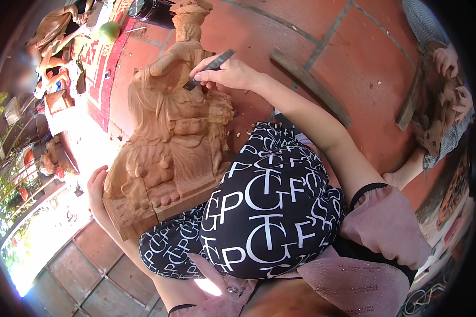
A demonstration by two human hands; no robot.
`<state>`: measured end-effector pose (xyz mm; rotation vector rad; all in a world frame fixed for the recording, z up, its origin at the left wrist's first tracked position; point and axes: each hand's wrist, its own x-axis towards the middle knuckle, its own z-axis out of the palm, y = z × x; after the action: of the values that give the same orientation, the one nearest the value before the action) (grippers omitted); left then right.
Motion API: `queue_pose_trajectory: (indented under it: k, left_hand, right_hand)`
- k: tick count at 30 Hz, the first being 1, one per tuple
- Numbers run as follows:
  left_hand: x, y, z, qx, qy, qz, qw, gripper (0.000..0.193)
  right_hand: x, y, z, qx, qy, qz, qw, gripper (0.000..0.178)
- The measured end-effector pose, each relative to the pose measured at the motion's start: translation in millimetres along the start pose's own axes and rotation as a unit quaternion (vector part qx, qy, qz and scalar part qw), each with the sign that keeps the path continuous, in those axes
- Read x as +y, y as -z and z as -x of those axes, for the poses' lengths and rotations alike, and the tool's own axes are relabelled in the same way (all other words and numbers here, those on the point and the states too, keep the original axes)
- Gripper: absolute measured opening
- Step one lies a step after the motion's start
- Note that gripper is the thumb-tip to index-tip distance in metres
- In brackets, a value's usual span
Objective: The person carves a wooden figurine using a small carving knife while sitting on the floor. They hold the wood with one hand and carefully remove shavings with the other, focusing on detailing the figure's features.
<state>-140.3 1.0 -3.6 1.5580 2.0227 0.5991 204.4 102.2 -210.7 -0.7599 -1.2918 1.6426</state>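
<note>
A carved wooden statue [169, 127], reddish-brown, with draped folds and a stepped block base, leans tilted against my lap. My right hand [230, 73] is closed round a slim dark flat tool [218, 60]. Its far tip touches the carving near the upper figure's chest; the exact kind of tool cannot be made out. My left hand [97, 186] holds the outer left side of the statue's base, fingers pointing up along it and the palm partly hidden. Patterned black-and-white cloth [264, 211] covers my knees beside the base.
Two dark wooden strips [312, 90] [409, 100] lie on the red tiled floor [354, 68]. At the right edge another person's hands [447, 61] rest near a brown carved piece [433, 113]. A red patterned mat [101, 79], a green round fruit [109, 32] and another person are at upper left.
</note>
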Motion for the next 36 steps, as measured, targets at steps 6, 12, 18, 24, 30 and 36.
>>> queue_pose_trajectory:
  k: [6, 12, 18, 24, 30, 36]
  left_hand:
    - [-16.1, 12.0, -5.5, -0.034, 0.088, 0.034, 0.995, 0.032]
    - [-29.3, 21.9, -13.7, -0.056, 0.14, 0.054, 0.987, 0.032]
    - [-28.2, 42.0, -11.0, -0.052, 0.186, 0.052, 0.98, 0.032]
    - [-46.6, 29.3, -48.3, -0.095, 0.181, 0.067, 0.977, 0.032]
    - [-41.6, 44.4, -30.8, -0.078, 0.21, 0.076, 0.972, 0.034]
    - [-56.8, 37.1, -46.7, -0.085, 0.199, 0.072, 0.974, 0.033]
  right_hand:
    - [7.7, 0.1, -12.6, 0.089, 0.008, -0.025, 0.996, 0.017]
    - [12.4, 18.4, -17.7, 0.117, 0.036, -0.005, 0.992, 0.014]
    - [3.7, -15.8, -14.5, 0.113, 0.083, -0.014, 0.99, 0.013]
    - [16.0, -26.2, -9.9, 0.183, 0.127, 0.063, 0.973, 0.011]
    - [25.4, -16.1, -5.7, 0.221, 0.108, 0.107, 0.963, 0.006]
    - [17.2, -30.5, -14.8, 0.188, 0.128, 0.004, 0.974, 0.01]
